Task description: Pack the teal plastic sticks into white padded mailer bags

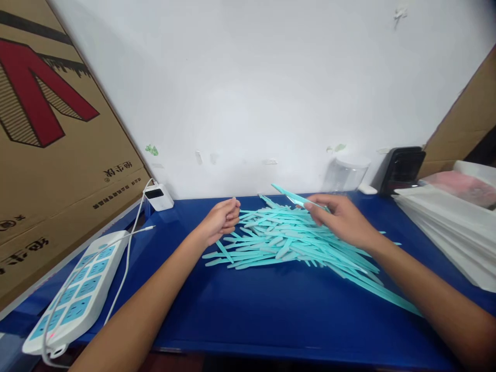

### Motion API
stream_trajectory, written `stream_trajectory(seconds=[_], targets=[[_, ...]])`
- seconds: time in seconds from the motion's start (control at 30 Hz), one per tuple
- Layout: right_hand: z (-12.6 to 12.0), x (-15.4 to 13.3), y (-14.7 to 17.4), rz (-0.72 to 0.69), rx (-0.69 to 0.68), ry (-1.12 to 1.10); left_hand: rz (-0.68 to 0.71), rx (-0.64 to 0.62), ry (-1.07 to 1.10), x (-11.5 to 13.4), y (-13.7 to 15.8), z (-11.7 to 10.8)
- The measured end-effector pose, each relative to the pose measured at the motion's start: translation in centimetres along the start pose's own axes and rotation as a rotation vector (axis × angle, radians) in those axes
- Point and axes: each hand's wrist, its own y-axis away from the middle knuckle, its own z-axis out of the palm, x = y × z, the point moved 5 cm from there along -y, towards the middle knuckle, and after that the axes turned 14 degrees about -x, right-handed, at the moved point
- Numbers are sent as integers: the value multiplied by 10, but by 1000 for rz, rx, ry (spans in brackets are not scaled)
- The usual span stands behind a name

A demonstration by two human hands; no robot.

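A heap of slim turquoise eyebrow razors (287,243) is spread across the blue table, many overlapping at angles. My right hand (337,214) grips one turquoise eyebrow razor (289,192) between thumb and fingers above the heap's right side. That razor points up and to the left, with a shiny strip along its lower edge. My left hand (221,221) is closed at the left edge of the heap, thumb pressed against the curled fingers. Whatever it may hold is hidden or too small to make out.
A white power strip (79,292) with a cable lies at left, near a small white device (159,197). Cardboard (70,155) stands beyond it. At right are a clear container (346,173), a black stand (403,168) and stacked white sheets (445,227). A white wall (248,93) closes the back.
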Motion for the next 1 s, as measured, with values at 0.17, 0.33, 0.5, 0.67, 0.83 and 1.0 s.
stream_trajectory(seconds=[0.17, 0.33, 0.5, 0.67, 0.83, 1.0], targets=[[7, -4, 1, -33, -125, -103, 14, -66, -201, -1, 1, 14], [8, -4, 1, -44, -125, -86, -14, 6, -150, -8, 0, 13], [8, -5, 2, -28, -133, -55, -7, 1, -117, -10, -1, 11], [17, -10, 4, -62, -256, -70, 53, -41, -87, -8, -2, 18], [19, -12, 5, -61, -290, -64, 87, -61, -66, -9, -2, 29], [17, -10, 4, -75, -236, -63, 58, -70, -21, -12, -1, 33]])
